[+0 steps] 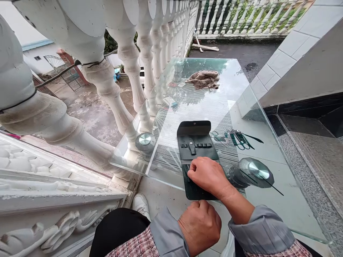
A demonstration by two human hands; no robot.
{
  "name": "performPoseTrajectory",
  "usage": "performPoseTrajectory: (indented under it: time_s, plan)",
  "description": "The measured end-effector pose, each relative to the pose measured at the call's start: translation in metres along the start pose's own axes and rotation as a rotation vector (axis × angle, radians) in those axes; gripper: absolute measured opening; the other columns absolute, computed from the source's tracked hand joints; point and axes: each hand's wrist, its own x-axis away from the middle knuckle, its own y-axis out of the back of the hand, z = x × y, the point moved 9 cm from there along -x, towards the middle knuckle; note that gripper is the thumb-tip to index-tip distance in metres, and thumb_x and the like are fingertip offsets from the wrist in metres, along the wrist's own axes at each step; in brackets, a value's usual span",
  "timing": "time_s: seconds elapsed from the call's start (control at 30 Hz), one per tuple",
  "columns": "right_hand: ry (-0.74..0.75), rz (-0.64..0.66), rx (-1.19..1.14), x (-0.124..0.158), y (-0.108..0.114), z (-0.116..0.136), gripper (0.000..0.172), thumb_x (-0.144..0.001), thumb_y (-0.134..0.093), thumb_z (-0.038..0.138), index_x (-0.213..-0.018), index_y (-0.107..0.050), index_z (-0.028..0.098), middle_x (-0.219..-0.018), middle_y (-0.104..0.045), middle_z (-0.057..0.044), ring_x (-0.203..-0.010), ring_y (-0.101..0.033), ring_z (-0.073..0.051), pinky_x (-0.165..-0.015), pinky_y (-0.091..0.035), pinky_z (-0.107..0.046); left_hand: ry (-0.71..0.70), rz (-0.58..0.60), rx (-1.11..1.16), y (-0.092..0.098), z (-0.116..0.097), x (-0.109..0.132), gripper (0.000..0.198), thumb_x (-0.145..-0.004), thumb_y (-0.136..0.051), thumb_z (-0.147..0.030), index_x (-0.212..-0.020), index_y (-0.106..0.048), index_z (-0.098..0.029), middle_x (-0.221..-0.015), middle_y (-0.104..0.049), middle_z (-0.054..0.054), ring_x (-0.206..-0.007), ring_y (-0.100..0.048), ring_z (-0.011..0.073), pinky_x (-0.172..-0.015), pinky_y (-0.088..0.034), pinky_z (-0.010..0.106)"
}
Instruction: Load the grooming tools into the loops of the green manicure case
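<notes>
A dark green manicure case (199,153) lies unfolded on the glass table, its top flap raised. Several small loops and a central strap show inside it. My right hand (209,175) is closed over the case's lower half, its fingers pinching a thin metal tool (188,167) that is mostly hidden. Just below the case's front edge, my left hand (199,225) is curled into a fist; its inner side is hidden. To the right of the case lie nail clippers (232,137), small scissors (242,144) and a dark slim tool (253,137), grouped together.
The glass table (281,189) has round metal-capped supports (146,140). Thin dark sticks (270,185) lie near the right one. A crumpled brown cloth (204,79) and a small box (170,101) sit farther back. White balusters (114,92) line the left side.
</notes>
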Motion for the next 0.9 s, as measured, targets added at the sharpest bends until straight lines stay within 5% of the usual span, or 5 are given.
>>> performPoseTrajectory:
  time_s: [0.33, 0.43, 0.57, 0.7, 0.9]
  plan:
    - [0.085, -0.177, -0.133, 0.005, 0.026, -0.014, 0.020, -0.078, -0.045, 0.025, -0.068, -0.062, 0.021, -0.079, -0.064, -0.004, -0.080, -0.054, -0.019, -0.065, -0.035, -0.029, -0.057, 0.042, 0.019, 0.004, -0.002, 0.001, 0.011, -0.084, -0.046, -0.013, -0.073, -0.050, -0.014, -0.066, -0.049, 0.003, -0.055, -0.047, 0.0161, -0.042, -0.026, 0.029]
    - [0.039, -0.342, -0.244, 0.012, 0.057, -0.057, 0.017, -0.077, -0.048, 0.030, -0.073, -0.063, 0.023, -0.079, -0.064, -0.002, -0.078, -0.056, -0.018, -0.069, -0.038, -0.029, -0.125, -0.023, -0.004, 0.016, -0.003, 0.003, 0.012, -0.085, -0.043, -0.011, -0.084, -0.055, -0.010, -0.072, -0.054, 0.005, -0.060, -0.051, 0.0160, -0.045, -0.030, 0.028]
    - [-0.289, -0.470, -0.231, 0.033, 0.082, -0.152, 0.019, -0.073, -0.053, 0.038, -0.078, -0.064, 0.023, -0.078, -0.065, -0.003, -0.068, -0.056, -0.019, -0.061, -0.038, -0.031, -0.126, -0.111, -0.104, 0.026, 0.003, 0.002, 0.025, -0.090, -0.038, -0.014, -0.101, -0.058, -0.005, -0.103, -0.060, 0.017, -0.093, -0.057, 0.0248, -0.073, -0.044, 0.036]
    - [-0.404, -0.317, -0.068, 0.049, 0.069, -0.207, 0.016, -0.073, -0.051, 0.035, -0.073, -0.064, 0.025, -0.071, -0.065, -0.003, -0.061, -0.053, -0.019, -0.053, -0.034, -0.029, -0.032, -0.072, -0.154, 0.020, 0.012, -0.002, 0.025, -0.089, -0.037, -0.012, -0.099, -0.058, -0.005, -0.099, -0.061, 0.015, -0.089, -0.059, 0.0239, -0.083, -0.042, 0.041]
    - [-0.198, -0.170, -0.064, 0.044, 0.030, -0.194, 0.015, -0.074, -0.050, 0.033, -0.070, -0.062, 0.024, -0.075, -0.064, -0.001, -0.069, -0.057, -0.018, -0.057, -0.036, -0.027, -0.006, -0.085, -0.198, 0.022, 0.012, -0.006, 0.023, -0.086, -0.040, -0.009, -0.099, -0.059, -0.006, -0.090, -0.061, 0.012, -0.078, -0.060, 0.0215, -0.072, -0.046, 0.035]
